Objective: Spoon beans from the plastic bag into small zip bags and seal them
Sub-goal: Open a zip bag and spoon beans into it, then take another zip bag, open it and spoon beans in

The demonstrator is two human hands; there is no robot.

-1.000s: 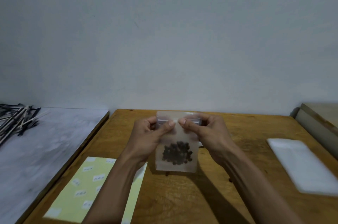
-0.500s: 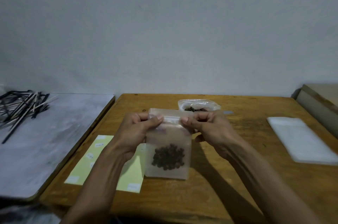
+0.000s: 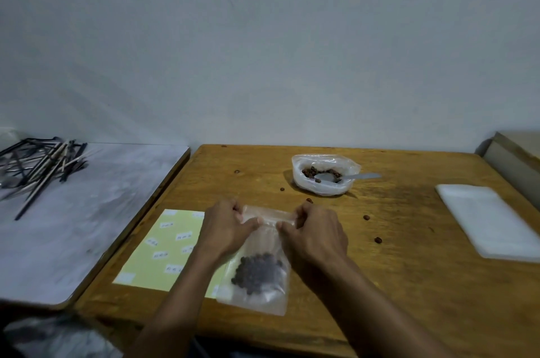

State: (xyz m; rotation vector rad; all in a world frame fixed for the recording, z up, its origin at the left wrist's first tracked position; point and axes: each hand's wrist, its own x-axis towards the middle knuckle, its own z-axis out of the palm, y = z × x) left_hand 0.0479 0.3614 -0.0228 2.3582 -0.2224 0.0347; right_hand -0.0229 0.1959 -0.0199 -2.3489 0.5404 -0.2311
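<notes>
Forearms are reaching in from the near edge of the wooden table [image 3: 394,284] and converging toward the middle. Between them a small zip bag [image 3: 257,279] is lying with its lower end near the table's front edge, a dark cluster of beans [image 3: 258,268] sitting in its lower half. The left hand [image 3: 225,229] is pinching the bag's top strip at its left end, fingers curled, thumb pointing inward along the seal. The right hand [image 3: 315,233] is gripping the right end of the same strip in the same way, knuckles up. Left of the bag, a pale yellow label sheet [image 3: 163,249] is lying flat, partly under the left forearm. Farther back, loose beans are lying scattered on the wood, and the plastic bag [image 3: 324,175] is sitting open with a spoon [image 3: 347,177] resting in it. At far right a stack of white bags [image 3: 491,220] is lying flat.
</notes>
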